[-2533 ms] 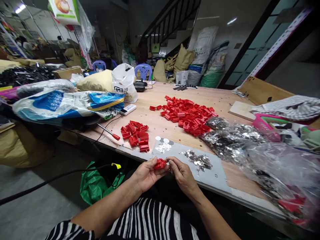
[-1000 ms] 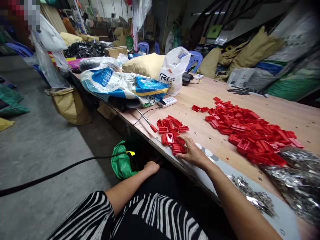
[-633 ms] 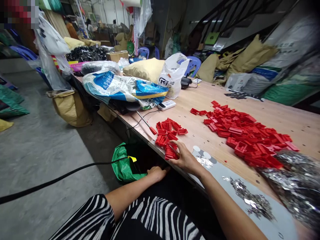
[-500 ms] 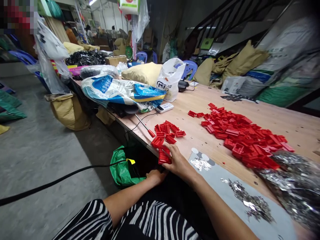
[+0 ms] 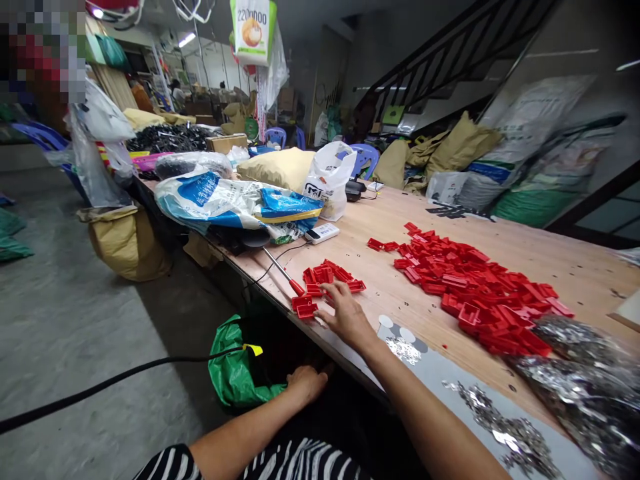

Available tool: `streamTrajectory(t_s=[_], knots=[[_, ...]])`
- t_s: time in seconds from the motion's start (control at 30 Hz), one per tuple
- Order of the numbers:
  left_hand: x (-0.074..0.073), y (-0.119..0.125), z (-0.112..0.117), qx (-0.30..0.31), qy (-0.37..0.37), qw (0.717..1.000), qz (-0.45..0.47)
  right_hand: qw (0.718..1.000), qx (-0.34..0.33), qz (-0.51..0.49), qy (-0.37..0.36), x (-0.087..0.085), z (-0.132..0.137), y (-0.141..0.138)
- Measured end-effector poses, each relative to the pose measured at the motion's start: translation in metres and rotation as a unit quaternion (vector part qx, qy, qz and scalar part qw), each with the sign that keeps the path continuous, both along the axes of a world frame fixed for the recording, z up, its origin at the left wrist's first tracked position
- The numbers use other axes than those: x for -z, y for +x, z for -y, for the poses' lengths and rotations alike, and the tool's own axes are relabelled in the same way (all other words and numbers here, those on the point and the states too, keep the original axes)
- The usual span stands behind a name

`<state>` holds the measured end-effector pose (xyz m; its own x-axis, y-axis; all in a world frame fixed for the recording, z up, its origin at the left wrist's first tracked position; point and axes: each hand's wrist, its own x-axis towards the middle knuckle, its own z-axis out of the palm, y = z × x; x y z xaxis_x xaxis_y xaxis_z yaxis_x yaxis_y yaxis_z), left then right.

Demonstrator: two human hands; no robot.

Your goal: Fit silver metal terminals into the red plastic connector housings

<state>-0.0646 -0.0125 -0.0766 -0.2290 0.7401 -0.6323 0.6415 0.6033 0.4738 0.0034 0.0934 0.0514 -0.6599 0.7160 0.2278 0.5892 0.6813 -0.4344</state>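
A worker in a black-and-white striped top sits at a long plywood workbench (image 5: 575, 267), right hand (image 5: 346, 315) open with fingers spread, fingertips (image 5: 334, 288) at a small heap of red plastic pieces (image 5: 323, 283). Two of those pieces (image 5: 304, 307) lie just left of the hand, beside a red-handled screwdriver (image 5: 295, 285). The left hand (image 5: 307, 384) hangs low below the bench edge, its fingers partly hidden, so any grip cannot be told. A larger spread of red plastic pieces (image 5: 473, 290) lies to the right, near clear bags of silvery metal parts (image 5: 575, 383). More silvery parts (image 5: 505, 427) sit loose on a grey sheet (image 5: 440, 380) at the bench edge. A blue-and-white woven sack (image 5: 225, 203) lies across the far side; a green bag (image 5: 235, 370) sits under the bench.
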Motion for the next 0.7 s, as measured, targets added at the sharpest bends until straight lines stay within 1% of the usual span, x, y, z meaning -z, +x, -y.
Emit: streamTrajectory(t_s=[0.07, 0.1, 0.2, 0.3, 0.37, 0.47, 0.63, 0.7], knots=[[0.001, 0.000, 0.001, 0.001, 0.022, 1.000, 0.011, 0.997, 0.047, 0.057, 0.008, -0.009, -0.024, -0.002], [0.001, 0.001, 0.001, -0.001, 0.028, 1.000, 0.014, 0.995, 0.058, 0.085, 0.004, -0.012, -0.034, -0.004], [0.002, 0.001, 0.002, -0.007, 0.034, 0.999, 0.015, 0.985, 0.060, 0.161, -0.028, -0.016, -0.055, -0.015], [0.002, 0.000, 0.002, -0.010, 0.040, 0.999, 0.016, 0.975, 0.051, 0.209, -0.051, -0.013, -0.063, -0.023], [0.001, -0.001, 0.003, -0.009, 0.046, 0.999, 0.020, 0.975, 0.047, 0.212, -0.048, -0.009, -0.062, -0.023], [0.002, -0.002, 0.003, -0.008, 0.053, 0.998, 0.024, 0.977, 0.050, 0.204, -0.040, -0.005, -0.054, -0.016], [0.002, 0.000, 0.003, -0.009, 0.062, 0.998, 0.028, 0.986, 0.034, 0.164, -0.002, 0.001, -0.025, -0.001], [0.001, 0.001, 0.003, -0.010, 0.057, 0.998, 0.027, 0.988, 0.024, 0.151, -0.007, 0.002, -0.011, 0.003]])
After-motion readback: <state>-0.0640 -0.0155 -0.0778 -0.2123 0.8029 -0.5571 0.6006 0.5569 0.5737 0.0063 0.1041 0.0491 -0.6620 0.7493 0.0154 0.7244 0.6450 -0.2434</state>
